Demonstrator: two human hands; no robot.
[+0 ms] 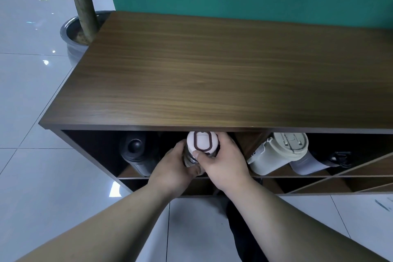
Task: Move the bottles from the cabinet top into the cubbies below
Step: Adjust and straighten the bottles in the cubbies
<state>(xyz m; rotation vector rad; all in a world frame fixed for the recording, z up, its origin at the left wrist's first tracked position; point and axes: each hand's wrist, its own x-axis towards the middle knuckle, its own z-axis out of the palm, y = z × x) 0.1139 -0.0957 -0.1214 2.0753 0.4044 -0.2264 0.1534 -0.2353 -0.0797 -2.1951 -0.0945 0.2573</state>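
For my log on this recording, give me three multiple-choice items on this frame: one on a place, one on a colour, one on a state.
1. Where is the white-lidded bottle?
A. On the cabinet top
B. At the mouth of a top-row cubby
C. On the floor

2. What colour is the bottle in the cubby at far left?
A. Black
B. Cream
C. Green

3. How is the white-lidded bottle held?
A. By the left hand alone
B. By no hand
C. By both hands

Answers:
1 B: it sits just under the front edge of the cabinet top, between the dark bottle and the cream tumbler.
2 A: its body and cap are black.
3 C: the left hand and the right hand both have a grip on its body.
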